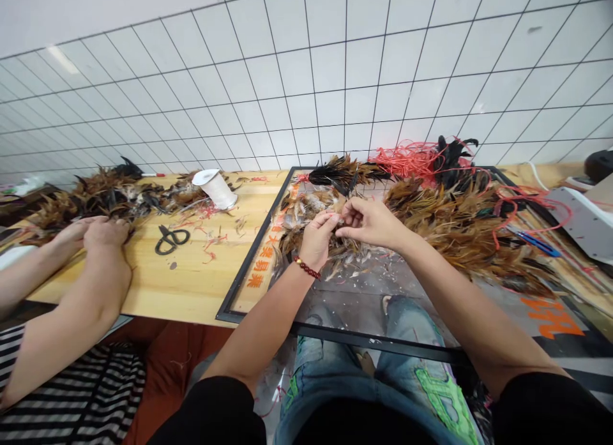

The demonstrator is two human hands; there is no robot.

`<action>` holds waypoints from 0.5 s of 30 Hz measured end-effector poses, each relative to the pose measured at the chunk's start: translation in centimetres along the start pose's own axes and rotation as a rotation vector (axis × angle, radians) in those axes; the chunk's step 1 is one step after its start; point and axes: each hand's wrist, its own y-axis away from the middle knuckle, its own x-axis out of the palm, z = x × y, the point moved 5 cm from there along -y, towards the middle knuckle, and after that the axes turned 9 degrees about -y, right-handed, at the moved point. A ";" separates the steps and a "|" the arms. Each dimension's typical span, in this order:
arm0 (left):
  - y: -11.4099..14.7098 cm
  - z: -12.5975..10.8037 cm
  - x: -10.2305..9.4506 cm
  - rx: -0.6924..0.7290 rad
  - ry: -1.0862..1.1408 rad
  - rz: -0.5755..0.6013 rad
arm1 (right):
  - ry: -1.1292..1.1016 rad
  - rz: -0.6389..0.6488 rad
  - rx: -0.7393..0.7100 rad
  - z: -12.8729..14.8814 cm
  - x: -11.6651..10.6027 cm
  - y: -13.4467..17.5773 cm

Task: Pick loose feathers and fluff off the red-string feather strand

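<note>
My left hand (pixel 316 241), with a beaded bracelet (pixel 307 267) at the wrist, is closed in a pinch on a small feather. Close against it, my right hand (pixel 371 223) is curled with thumb and fingertips together; what lies between them is too small to make out. Both hands are just above a heap of loose brown and pale feathers (pixel 294 234) on a clear, black-framed panel (pixel 330 301). Dark feather tips (pixel 347 188) stick up behind my fingers. To the right lies a large pile of long brown feathers (pixel 445 231).
Red plastic string (pixel 407 159) and a dark feather bundle (pixel 342 170) lie at the back. At right are a blue cutter knife (pixel 534 241) and a white device (pixel 582 225). Left are a white spool (pixel 215 189), black scissors (pixel 171 239) and a co-worker's hands (pixel 103 233) at feathers.
</note>
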 end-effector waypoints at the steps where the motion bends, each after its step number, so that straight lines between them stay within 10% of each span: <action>1: 0.0 0.0 0.1 -0.034 0.059 0.034 | 0.021 -0.039 -0.026 0.1 0.1 0.1; 7: -0.4 0.0 -0.1 -0.064 0.153 0.066 | 0.190 -0.167 -0.214 0.2 0.9 0.4; 15: 0.0 -3.3 -1.5 0.465 -0.560 -0.168 | 0.441 -0.262 -0.323 -0.1 2.0 0.8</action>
